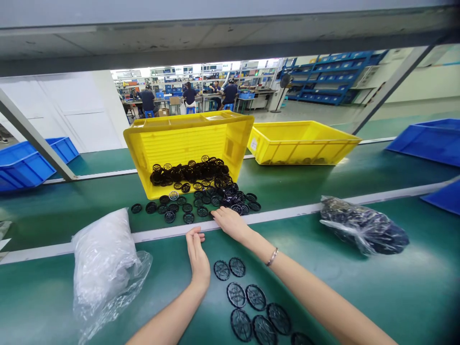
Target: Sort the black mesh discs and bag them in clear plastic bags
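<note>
The left hand [197, 254] and right hand [230, 224] are rested on a white edge strip [283, 214], the fingers [219, 215] open and empty. Flat black round plastic mesh discs [236, 294] are laid out on the green bench [359, 297], while a yellow plastic crate [187, 143] is tipped forward, so that more discs are spilled within reach.

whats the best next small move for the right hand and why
Probably pick up the nearest black mesh disc with the right hand. Its fingers lie just short of that loose disc, while the left hand sits farther back by the white strip.
</note>
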`<state>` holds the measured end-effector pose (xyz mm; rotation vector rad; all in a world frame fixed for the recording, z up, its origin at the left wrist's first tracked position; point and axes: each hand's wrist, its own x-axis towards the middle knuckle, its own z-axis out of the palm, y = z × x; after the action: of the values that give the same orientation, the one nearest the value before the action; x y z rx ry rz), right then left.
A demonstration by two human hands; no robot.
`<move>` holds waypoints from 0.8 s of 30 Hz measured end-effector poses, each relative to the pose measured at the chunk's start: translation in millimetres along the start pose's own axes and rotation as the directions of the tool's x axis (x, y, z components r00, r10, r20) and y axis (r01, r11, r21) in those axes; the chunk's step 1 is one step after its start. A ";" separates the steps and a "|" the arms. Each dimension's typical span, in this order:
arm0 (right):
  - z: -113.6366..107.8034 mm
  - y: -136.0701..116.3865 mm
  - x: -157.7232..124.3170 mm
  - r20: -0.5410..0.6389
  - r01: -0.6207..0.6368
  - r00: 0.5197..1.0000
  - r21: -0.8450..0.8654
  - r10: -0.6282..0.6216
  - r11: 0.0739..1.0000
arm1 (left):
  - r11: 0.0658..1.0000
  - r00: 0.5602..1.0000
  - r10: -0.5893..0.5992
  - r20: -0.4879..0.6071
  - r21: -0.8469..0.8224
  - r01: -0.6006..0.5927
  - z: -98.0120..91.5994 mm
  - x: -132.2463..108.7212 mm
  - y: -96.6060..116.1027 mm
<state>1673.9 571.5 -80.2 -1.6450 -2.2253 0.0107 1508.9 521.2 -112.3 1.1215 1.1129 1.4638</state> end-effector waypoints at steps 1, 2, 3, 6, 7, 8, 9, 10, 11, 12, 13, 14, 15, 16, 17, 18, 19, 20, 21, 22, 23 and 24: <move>-2.1 -1.4 -5.6 -0.013 -0.020 1.000 0.014 0.020 1.000 | 1.000 1.000 -0.002 0.001 0.001 0.002 0.1 -0.2 0.1; -4.8 -2.5 -12.5 -0.013 -0.036 0.999 0.049 0.037 0.998 | 1.000 1.000 -0.004 0.001 0.002 0.004 0.2 -0.4 0.1; -7.6 -3.0 -20.5 0.014 -0.045 0.999 0.115 0.044 0.992 | 1.000 1.000 -0.005 0.004 0.004 0.005 0.3 -0.5 0.1; -13.9 -1.1 -46.0 0.170 -0.057 0.985 0.405 -0.013 0.912 | 1.000 1.000 0.001 0.015 0.009 -0.001 1.2 -0.5 -0.3; -14.8 -0.3 -53.6 0.202 -0.072 0.979 0.483 -0.031 0.873 | 1.000 1.000 0.004 0.018 0.011 -0.004 1.6 -0.4 -0.6; -15.2 0.2 -60.2 0.217 -0.090 0.976 0.532 -0.033 0.842 | 1.000 1.000 0.006 0.019 0.011 -0.006 1.8 -0.3 -0.9; -15.3 -0.2 -65.7 0.216 -0.104 0.976 0.549 -0.021 0.830 | 1.000 1.000 0.007 0.017 0.011 -0.008 2.0 -0.1 -1.2; -15.3 -1.8 -70.1 0.210 -0.115 0.978 0.556 -0.005 0.823 | 1.000 1.000 0.009 0.016 0.009 -0.009 1.9 0.1 -1.7; -15.4 -4.8 -73.9 0.208 -0.121 0.978 0.562 0.001 0.819 | 1.000 1.000 0.010 0.017 0.005 -0.010 1.7 0.5 -2.3; -15.6 -9.2 -77.4 0.208 -0.120 0.978 0.564 0.000 0.817 | 1.000 1.000 0.009 0.019 -0.001 -0.009 1.4 1.2 -3.0; -16.0 -15.3 -81.0 0.205 -0.116 0.979 0.561 -0.002 0.820 | 1.000 1.000 0.007 0.022 -0.011 -0.007 0.9 2.2 -3.9; -16.7 -22.7 -85.1 0.200 -0.114 0.980 0.554 0.002 0.825 | 1.000 1.000 0.001 0.025 -0.025 -0.001 0.3 3.7 -4.8; -17.8 -31.2 -89.9 0.199 -0.116 0.980 0.542 0.007 0.832 | 0.999 1.000 -0.008 0.027 -0.042 0.009 -0.4 5.7 -5.7; -19.1 -40.2 -95.1 0.204 -0.118 0.979 0.530 0.009 0.840 | 0.998 0.999 -0.019 0.026 -0.061 0.021 -1.1 8.3 -6.6; -20.7 -49.2 -100.4 0.215 -0.116 0.977 0.520 0.003 0.846 | 0.996 0.999 -0.031 0.023 -0.081 0.033 -1.8 11.5 -7.4; -22.5 -57.3 -105.0 0.231 -0.108 0.973 0.515 -0.016 0.850 | 0.994 0.999 -0.041 0.014 -0.101 0.042 -2.5 15.1 -8.1; -24.2 -63.7 -108.2 0.250 -0.093 0.967 0.515 -0.045 0.852 | 0.992 0.999 -0.046 0.000 -0.121 0.046 -3.2 18.9 -8.7; -25.7 -68.0 -109.1 0.262 -0.074 0.962 0.519 -0.077 0.852 | 0.990 0.999 -0.048 -0.018 -0.135 0.045 -3.9 22.8 -9.2; -26.7 -69.6 -107.0 0.262 -0.055 0.960 0.520 -0.099 0.852 | 0.989 0.998 -0.044 -0.039 -0.145 0.038 -4.5 26.4 -9.6; -27.1 -68.4 -101.4 0.245 -0.038 0.964 0.511 -0.103 0.858 | 0.988 0.997 -0.038 -0.060 -0.151 0.029 -5.0 29.5 -10.0; -26.7 -64.6 -92.4 0.208 -0.025 0.974 0.488 -0.089 0.873 | 0.988 0.997 -0.031 -0.077 -0.154 0.019 -5.3 31.9 -10.3; -25.3 -58.8 -80.3 0.151 -0.015 0.987 0.449 -0.059 0.894 | 0.988 0.996 -0.024 -0.089 -0.154 0.010 -5.5 33.7 -10.7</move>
<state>1647.2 473.3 -66.7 -1.3990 -2.1405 0.6271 1500.8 555.2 -119.7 0.9444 1.0497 1.5726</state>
